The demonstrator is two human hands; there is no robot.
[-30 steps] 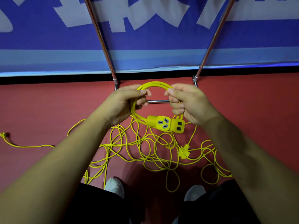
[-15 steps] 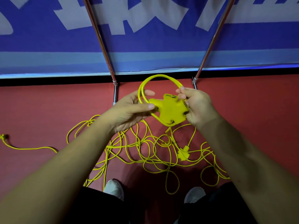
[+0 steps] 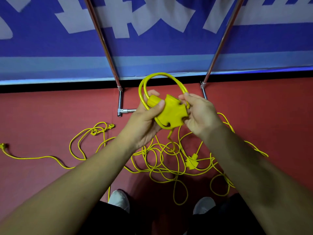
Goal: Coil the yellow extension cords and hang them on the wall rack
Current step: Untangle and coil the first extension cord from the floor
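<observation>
I see the red floor (image 3: 42,116) carrying tangled yellow extension cords (image 3: 162,168); a metal stand foot (image 3: 120,106) rests near its far edge.

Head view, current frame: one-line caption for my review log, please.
Left hand and right hand hold a yellow socket block beneath a small cord loop; tangled cord lies on the red floor.

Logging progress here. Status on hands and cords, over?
Both busy: left hand and right hand grip socket block. One loop formed above it. Remaining cord tangled on floor.
</observation>
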